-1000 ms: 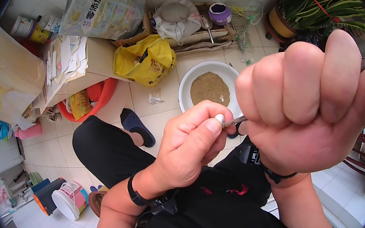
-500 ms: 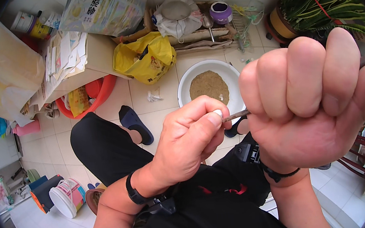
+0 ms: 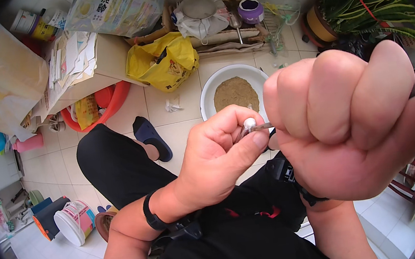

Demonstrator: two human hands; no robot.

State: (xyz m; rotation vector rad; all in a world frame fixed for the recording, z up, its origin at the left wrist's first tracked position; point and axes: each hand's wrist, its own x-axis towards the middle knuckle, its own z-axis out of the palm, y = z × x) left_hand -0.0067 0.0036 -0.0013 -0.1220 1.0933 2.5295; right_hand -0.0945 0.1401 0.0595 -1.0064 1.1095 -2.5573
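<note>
Between the curled fingers and thumb of my left hand [image 3: 216, 161] sits a small white lump [image 3: 250, 123]. My right hand [image 3: 340, 124], very close to the camera, is closed in a fist around a thin dark brown stick [image 3: 262, 127]. The stick's narrow end meets the white lump, and its thicker dark end shows past the fist at the right. What the lump is made of, I cannot tell. Beyond my hands a white basin [image 3: 207, 96] stands on the floor, with brownish, grainy stuff [image 3: 236, 94] in it. My right hand hides part of the basin.
A yellow plastic bag [image 3: 159, 66] stands left of the basin, near a red tub [image 3: 121, 101] and a box with papers [image 3: 77, 60]. Behind are a purple pot [image 3: 251, 12] and a metal scoop [image 3: 237, 26]. A potted plant [image 3: 362, 2] fills the right back. A white bucket [image 3: 71, 228] lies tipped at left.
My left thumb has shifted off the white lump, so more of it shows. The right fist has tilted and come nearer the left hand, and less stick is visible between them.
</note>
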